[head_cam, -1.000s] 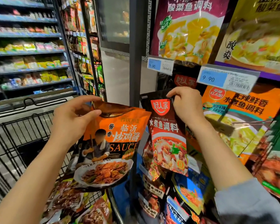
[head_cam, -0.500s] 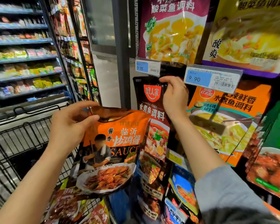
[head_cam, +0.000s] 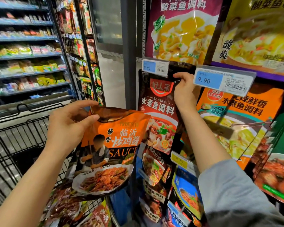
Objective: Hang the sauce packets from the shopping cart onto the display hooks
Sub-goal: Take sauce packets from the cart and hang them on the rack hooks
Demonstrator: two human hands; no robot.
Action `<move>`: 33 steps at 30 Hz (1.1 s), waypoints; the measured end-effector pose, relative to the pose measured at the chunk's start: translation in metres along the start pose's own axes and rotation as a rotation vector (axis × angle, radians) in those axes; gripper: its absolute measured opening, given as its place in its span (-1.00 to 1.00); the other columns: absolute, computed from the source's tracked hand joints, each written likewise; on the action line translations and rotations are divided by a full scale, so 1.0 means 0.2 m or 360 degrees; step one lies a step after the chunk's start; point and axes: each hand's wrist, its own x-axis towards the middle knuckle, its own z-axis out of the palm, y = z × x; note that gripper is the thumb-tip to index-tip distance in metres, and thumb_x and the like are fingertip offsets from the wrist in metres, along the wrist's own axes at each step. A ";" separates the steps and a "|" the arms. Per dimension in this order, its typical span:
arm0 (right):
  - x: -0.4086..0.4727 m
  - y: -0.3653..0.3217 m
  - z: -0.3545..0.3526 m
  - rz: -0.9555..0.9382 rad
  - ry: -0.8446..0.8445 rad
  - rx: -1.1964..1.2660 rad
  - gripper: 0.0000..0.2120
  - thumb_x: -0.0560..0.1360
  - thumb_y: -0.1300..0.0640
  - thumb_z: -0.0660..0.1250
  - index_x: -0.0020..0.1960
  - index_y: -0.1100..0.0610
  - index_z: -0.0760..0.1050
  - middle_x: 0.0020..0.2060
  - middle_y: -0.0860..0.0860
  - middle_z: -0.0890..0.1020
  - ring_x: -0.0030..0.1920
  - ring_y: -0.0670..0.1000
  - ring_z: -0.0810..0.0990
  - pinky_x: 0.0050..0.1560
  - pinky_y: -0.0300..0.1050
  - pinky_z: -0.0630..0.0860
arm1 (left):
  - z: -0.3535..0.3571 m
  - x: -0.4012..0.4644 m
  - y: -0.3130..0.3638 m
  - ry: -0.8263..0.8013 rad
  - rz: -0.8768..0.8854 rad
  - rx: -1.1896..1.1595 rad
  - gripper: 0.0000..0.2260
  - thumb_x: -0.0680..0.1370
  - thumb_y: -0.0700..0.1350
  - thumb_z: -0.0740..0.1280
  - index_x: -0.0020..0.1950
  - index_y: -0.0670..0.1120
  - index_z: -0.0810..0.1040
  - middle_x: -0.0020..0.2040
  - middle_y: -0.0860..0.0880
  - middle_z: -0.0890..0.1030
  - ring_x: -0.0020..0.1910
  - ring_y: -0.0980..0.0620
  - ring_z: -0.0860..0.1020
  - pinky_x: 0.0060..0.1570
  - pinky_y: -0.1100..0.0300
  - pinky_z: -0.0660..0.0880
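My right hand [head_cam: 184, 90] pinches the top right corner of a dark red fish-seasoning packet [head_cam: 157, 112], held up against the display just under a blue 9.90 price tag [head_cam: 154, 67]. The hook behind that tag is hidden. My left hand [head_cam: 67, 128] grips the top edge of an orange sauce packet [head_cam: 111, 151] over the shopping cart [head_cam: 15, 145]. More sauce packets [head_cam: 64, 207] lie in the cart below it.
Hanging packets fill the display: a purple one [head_cam: 182, 28], a yellow one [head_cam: 259, 33], an orange one [head_cam: 236, 125], and smaller ones lower down [head_cam: 154, 169]. A second 9.90 tag [head_cam: 223, 81] juts out beside my right hand. Store shelves [head_cam: 23, 54] run along the left.
My right hand has lifted the dark red packet upward, from below the price tags to right beneath the left tag. The left hand keeps the orange packet about where it was.
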 end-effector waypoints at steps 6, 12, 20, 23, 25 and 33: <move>0.10 0.06 0.04 0.0168 -0.0122 -0.0031 -0.70 0.55 0.25 0.10 0.22 0.22 0.48 0.15 0.18 0.52 0.19 0.15 0.47 0.11 -0.10 0.40 | 0.00 -0.02 0.00 -0.0015 0.0022 0.0008 -0.61 0.43 -0.16 0.46 -0.10 0.40 0.55 -0.29 0.15 0.62 -0.29 0.19 0.55 -0.23 0.26 0.44; -0.02 0.10 -0.04 -0.0066 -0.0259 -0.0837 -0.51 0.54 0.05 0.24 0.44 0.02 0.24 0.38 0.24 0.28 0.40 0.25 0.19 0.35 0.16 0.27 | -0.02 -0.04 -0.02 0.0030 0.0014 -0.0032 -0.67 0.43 -0.15 0.45 -0.05 0.32 0.57 -0.31 0.06 0.61 -0.26 0.05 0.58 -0.18 0.05 0.52; -0.30 0.19 0.09 -0.1185 -0.0896 -0.1803 -0.39 0.51 -0.27 0.08 0.48 -0.04 0.17 0.50 0.07 0.14 0.51 0.15 0.01 0.34 0.46 -0.20 | -0.02 -0.05 -0.05 0.0017 0.0010 0.0013 -0.68 0.44 -0.15 0.44 0.00 0.29 0.57 -0.25 0.12 0.62 -0.27 0.12 0.57 -0.23 0.05 0.55; -0.16 0.25 0.14 -0.0928 -0.1012 -0.1960 -0.28 0.45 -0.44 -0.11 0.50 -0.10 0.06 0.51 0.04 0.13 0.50 0.16 0.03 0.32 0.49 -0.25 | -0.04 -0.08 -0.06 0.0042 0.0004 -0.0013 -0.66 0.44 -0.16 0.44 -0.05 0.33 0.56 -0.27 0.14 0.61 -0.28 0.14 0.55 -0.28 0.16 0.50; -0.07 0.30 0.15 -0.0766 -0.1085 -0.1968 -0.28 0.45 -0.46 -0.12 0.51 -0.12 0.02 0.52 0.02 0.06 0.51 0.15 -0.03 0.31 0.48 -0.20 | -0.06 -0.09 -0.07 0.0061 -0.0015 -0.0040 -0.66 0.44 -0.16 0.43 -0.07 0.33 0.57 -0.28 0.15 0.61 -0.28 0.15 0.55 -0.31 0.22 0.48; 0.05 0.44 0.15 -0.0503 -0.1214 -0.2214 -0.39 0.51 -0.30 0.07 0.48 -0.06 0.20 0.52 0.00 0.09 0.50 0.14 -0.01 0.36 0.42 -0.15 | -0.13 -0.14 -0.07 0.0099 0.0001 0.0015 -0.66 0.43 -0.20 0.44 0.00 0.25 0.57 -0.24 0.17 0.62 -0.27 0.19 0.57 -0.32 0.27 0.51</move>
